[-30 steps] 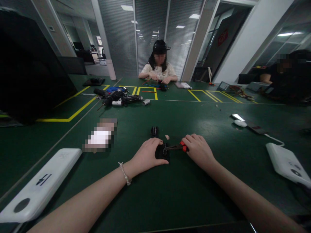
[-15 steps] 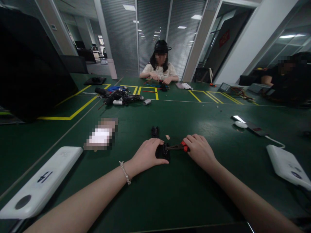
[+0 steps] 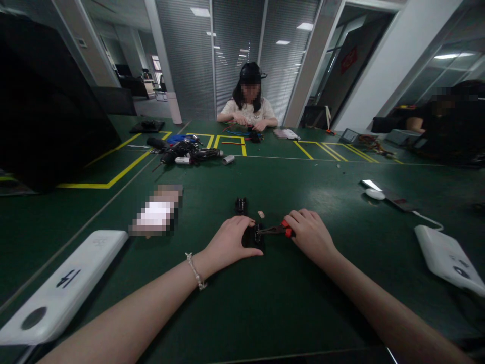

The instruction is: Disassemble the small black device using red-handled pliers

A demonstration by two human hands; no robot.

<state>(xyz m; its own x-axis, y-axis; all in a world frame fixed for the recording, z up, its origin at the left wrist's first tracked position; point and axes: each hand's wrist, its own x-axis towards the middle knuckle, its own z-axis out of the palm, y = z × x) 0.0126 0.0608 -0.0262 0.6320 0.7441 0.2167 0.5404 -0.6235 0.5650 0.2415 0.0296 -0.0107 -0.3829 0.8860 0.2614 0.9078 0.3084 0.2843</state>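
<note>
My left hand [image 3: 230, 236] is closed round a small black part [image 3: 258, 238] on the green table, thumb on the near side and fingers on the far side. Red-handled long-nose pliers [image 3: 273, 230] are gripped in my right hand [image 3: 311, 233]. Their jaws reach left and meet the metallic-looking piece at the black part's right side; whether they pinch it is too small to tell. Just beyond my left fingers stands another small black part [image 3: 240, 205]. A small pale scrap [image 3: 260, 214] lies beside it.
A blurred-out phone-like object [image 3: 157, 215] and a white device marked 14 [image 3: 68, 283] lie at left. Cables and tools [image 3: 185, 151] are heaped farther back. White devices [image 3: 449, 258] sit at right. Across the table [image 3: 265, 323], a person [image 3: 248, 108] handles wires.
</note>
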